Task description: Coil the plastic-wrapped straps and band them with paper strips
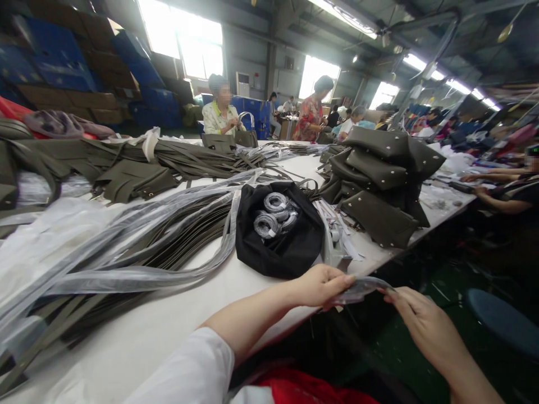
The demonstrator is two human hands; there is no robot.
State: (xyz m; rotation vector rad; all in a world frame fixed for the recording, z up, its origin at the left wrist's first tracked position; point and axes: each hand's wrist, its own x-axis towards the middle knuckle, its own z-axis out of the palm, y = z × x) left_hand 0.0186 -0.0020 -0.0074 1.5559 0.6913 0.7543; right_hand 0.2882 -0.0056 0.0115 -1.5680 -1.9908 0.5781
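Observation:
My left hand (322, 285) pinches one end of a thin strap in a clear plastic sleeve (362, 288) just off the near edge of the white table (168, 325). At the sleeve's other end, my right hand (421, 320) grips it with closed fingers. Just beyond my hands sits a black cloth bag (290, 249), open, with coiled silvery rings (273, 216) inside. To the left lie long olive straps in clear plastic sleeves (138, 247), spread across the table.
A stack of olive bag bodies (381, 179) stands at the table's right end. More olive straps and panels (138, 168) are piled at the back left. Several other people sit and stand farther back. A blue stool (501, 320) stands on the floor at right.

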